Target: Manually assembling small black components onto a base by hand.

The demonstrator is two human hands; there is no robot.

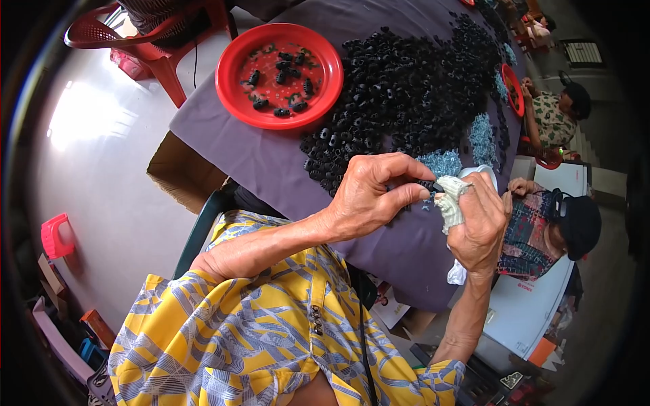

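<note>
My left hand [376, 193] pinches a small black plastic part [429, 185] between thumb and forefinger. Crumpled white cloth [449, 206] covers the fingertips of my right hand [481, 227], which are closed against the part's right end. Whatever those covered fingers grip is hidden by the cloth. Just beyond my hands lies a small heap of clear bluish plastic pieces [440, 161]. A big pile of similar black parts [413, 88] spreads over the table behind it.
A round red tray [226, 84] at the far left holds several black parts and small bits. Purple cloth [250, 155] covers the table. More bluish pieces [482, 139] lie to the right, where a co-worker [531, 230] sits. An open cardboard box [179, 172] stands below the table's left edge.
</note>
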